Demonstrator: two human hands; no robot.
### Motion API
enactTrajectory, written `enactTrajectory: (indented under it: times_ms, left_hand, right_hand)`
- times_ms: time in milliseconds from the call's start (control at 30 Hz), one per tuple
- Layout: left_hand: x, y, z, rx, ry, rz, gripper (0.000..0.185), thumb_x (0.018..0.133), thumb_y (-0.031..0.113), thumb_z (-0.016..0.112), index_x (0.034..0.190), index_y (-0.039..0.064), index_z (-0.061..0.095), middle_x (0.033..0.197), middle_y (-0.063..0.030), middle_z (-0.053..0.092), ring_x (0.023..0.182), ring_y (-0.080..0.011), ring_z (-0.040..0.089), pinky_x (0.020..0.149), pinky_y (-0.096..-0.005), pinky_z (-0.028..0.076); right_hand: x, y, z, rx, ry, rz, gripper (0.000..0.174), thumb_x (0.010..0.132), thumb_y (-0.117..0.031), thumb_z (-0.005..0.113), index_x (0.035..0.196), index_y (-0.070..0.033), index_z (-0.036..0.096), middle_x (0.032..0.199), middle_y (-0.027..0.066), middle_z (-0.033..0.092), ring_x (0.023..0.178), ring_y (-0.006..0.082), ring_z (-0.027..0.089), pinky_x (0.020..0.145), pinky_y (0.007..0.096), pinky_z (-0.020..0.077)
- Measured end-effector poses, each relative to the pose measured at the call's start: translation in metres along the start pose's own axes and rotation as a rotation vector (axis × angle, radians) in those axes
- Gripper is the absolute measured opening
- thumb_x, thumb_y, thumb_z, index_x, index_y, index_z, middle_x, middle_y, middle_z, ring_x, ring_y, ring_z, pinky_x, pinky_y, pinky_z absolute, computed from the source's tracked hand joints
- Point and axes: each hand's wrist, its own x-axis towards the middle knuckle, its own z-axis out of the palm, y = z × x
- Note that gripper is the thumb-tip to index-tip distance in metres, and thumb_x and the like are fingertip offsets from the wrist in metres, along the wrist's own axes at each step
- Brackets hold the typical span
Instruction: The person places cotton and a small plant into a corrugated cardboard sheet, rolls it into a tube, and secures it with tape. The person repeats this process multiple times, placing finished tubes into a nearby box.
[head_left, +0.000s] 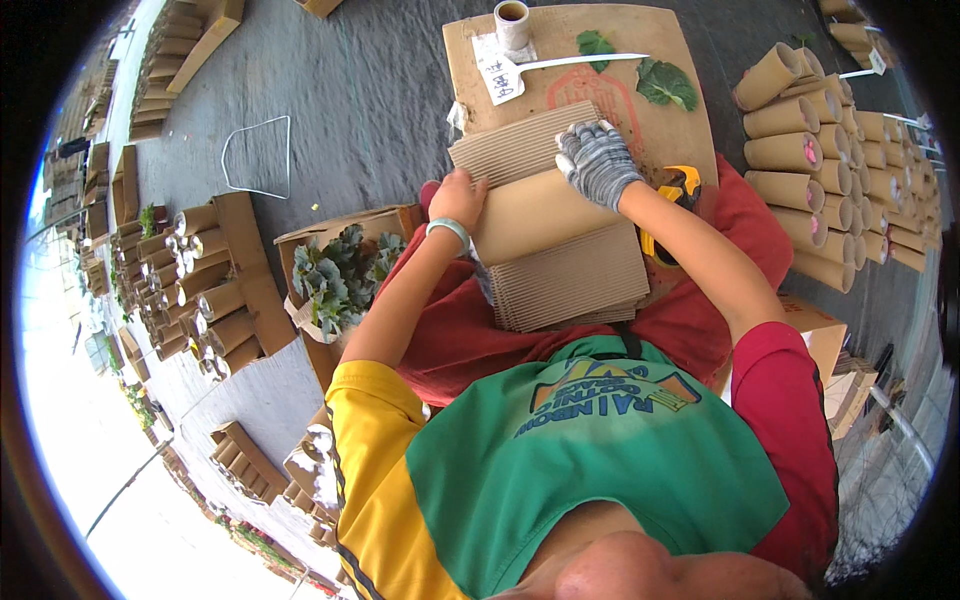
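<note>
A sheet of single-faced corrugated cardboard (544, 210) lies curved over before me, its smooth brown side up and its ribbed far part (525, 146) showing beyond the bend. At the sheet's left edge, my bare left hand (457, 201) grips it, a pale bangle on the wrist. My right hand (598, 161), in a grey knitted glove with white fingertips, has its curled fingers on the right end of the bend. Closer to my body is a stack of ribbed cardboard sheets (574, 277). The undersides of both hands' grips are hidden.
A large cardboard surface (517, 112) carries a tape roll (512, 26), a white plant label (504, 79) bearing writing, and green leaves (667, 84). Right of the stack lies a yellow-and-black tool (667, 217). Cardboard-wrapped bundles (814, 165) stand right; a box of leafy stems (337, 277) stands left.
</note>
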Motion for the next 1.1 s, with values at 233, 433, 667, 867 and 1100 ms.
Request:
enactTrajectory:
  times_ms: [233,433,667,867,1100]
  left_hand:
    - [0.002,0.052,-0.010,-0.003,-0.394,0.312,0.068,0.072,0.062,0.061,0.103,0.001,0.061,0.105,-0.0195,0.061,0.096,-0.0338,0.060,0.084,-0.0395,0.047]
    - [-0.003,0.112,0.014,0.022,-0.533,0.423,0.092,0.048,0.058,0.078,0.109,-0.005,0.053,0.106,-0.0232,0.061,0.099,-0.0337,0.060,0.085,-0.0368,0.048]
    - [-0.064,0.127,0.011,0.202,-0.235,0.427,0.084,0.055,0.052,0.077,0.109,-0.006,0.048,0.105,-0.0244,0.058,0.099,-0.0369,0.058,0.085,-0.0399,0.048]
    - [-0.043,0.146,-0.020,0.397,-0.188,0.423,0.085,0.056,0.049,0.079,0.112,-0.005,0.045,0.108,-0.0214,0.058,0.101,-0.0347,0.058,0.085,-0.0403,0.048]
    - [-0.053,0.132,0.007,0.373,0.111,0.380,0.089,0.057,0.044,0.080,0.123,-0.003,0.040,0.114,-0.0173,0.055,0.107,-0.0313,0.054,0.091,-0.0433,0.043]
  right_hand:
    - [-0.028,-0.004,-0.006,0.016,-0.029,-0.011,0.025,0.086,-0.029,0.051,0.087,-0.007,0.062,0.084,0.0099,0.062,0.087,0.0261,0.057,0.080,0.0400,0.0438]
    - [-0.077,-0.016,-0.010,0.011,0.223,-0.024,0.021,0.078,-0.028,0.057,0.087,-0.009,0.059,0.088,0.0093,0.058,0.089,0.0247,0.055,0.083,0.0408,0.0420]
    - [-0.147,-0.013,-0.020,0.255,0.260,-0.077,0.036,0.078,-0.023,0.059,0.109,-0.008,0.050,0.111,0.0110,0.053,0.114,0.0290,0.048,0.098,0.0458,0.0385]
    - [-0.212,0.019,-0.004,0.040,-0.253,0.763,0.067,0.080,-0.050,0.059,0.124,-0.002,0.045,0.113,0.0221,0.056,0.102,0.0361,0.055,0.091,0.0455,0.0408]
    - [-0.191,0.040,-0.027,0.334,-0.325,0.740,0.051,0.086,-0.043,0.053,0.115,-0.001,0.050,0.093,0.0168,0.062,0.078,0.0285,0.062,0.066,0.0393,0.0499]
